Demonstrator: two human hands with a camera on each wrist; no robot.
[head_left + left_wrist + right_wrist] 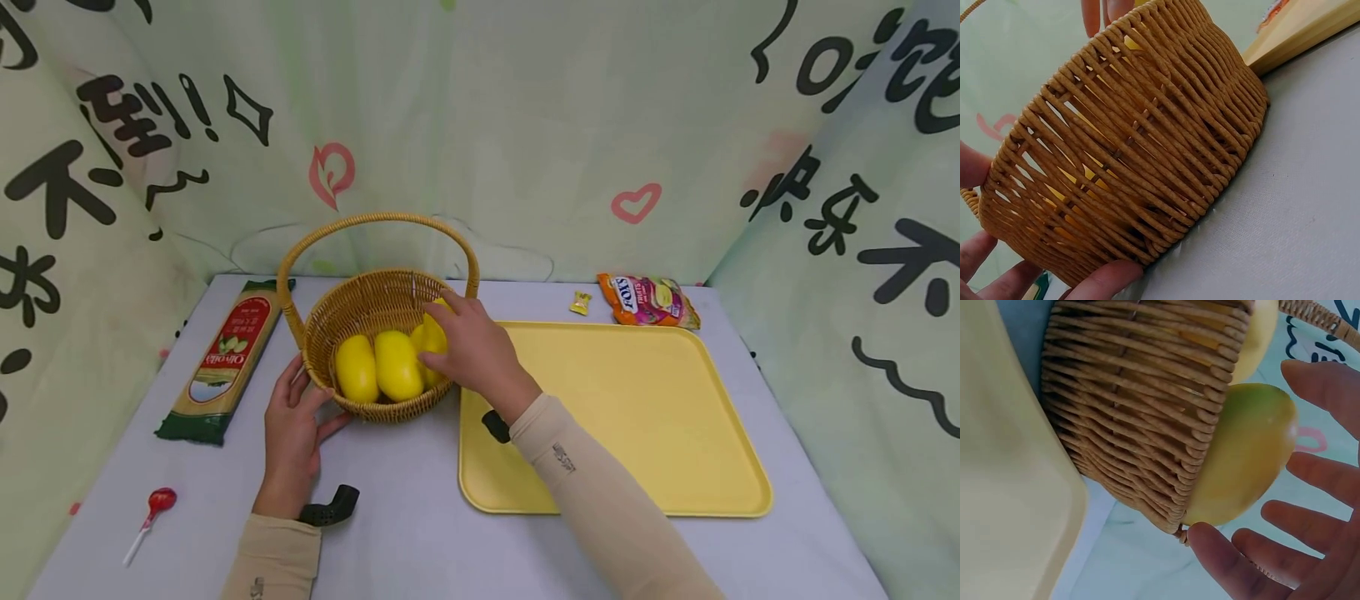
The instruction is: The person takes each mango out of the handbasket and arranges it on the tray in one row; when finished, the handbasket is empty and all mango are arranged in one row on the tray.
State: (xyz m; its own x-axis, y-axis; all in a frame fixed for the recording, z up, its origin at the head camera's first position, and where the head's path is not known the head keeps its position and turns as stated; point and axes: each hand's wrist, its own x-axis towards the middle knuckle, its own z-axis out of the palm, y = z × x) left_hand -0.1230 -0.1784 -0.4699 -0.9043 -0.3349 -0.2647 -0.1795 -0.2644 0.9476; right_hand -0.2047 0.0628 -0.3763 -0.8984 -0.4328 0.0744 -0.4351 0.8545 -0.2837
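A woven basket (pixel 390 410) with an arched handle holds several yellow fruits (pixel 399 365). My left hand (pixel 294 437) holds its front left side; in the left wrist view the thumb lies at the rim of the basket (pixel 1122 144) and the other fingers against the lower wall. Over the basket's right side is my right hand (pixel 480 346), its fingers spread beside the rightmost fruit. The right wrist view shows that fruit (pixel 1244 456), greenish at one end, above the basket rim, with the right hand's fingers (pixel 1316 528) loosely bent around it and a gap visible.
A yellow tray (pixel 622 417) lies right of the basket, below the right forearm. Behind it are a small yellow candy (pixel 581 302) and an orange snack bag (pixel 649 301). On the left lie a green and gold packet (pixel 228 354) and a red lollipop (pixel 161 501).
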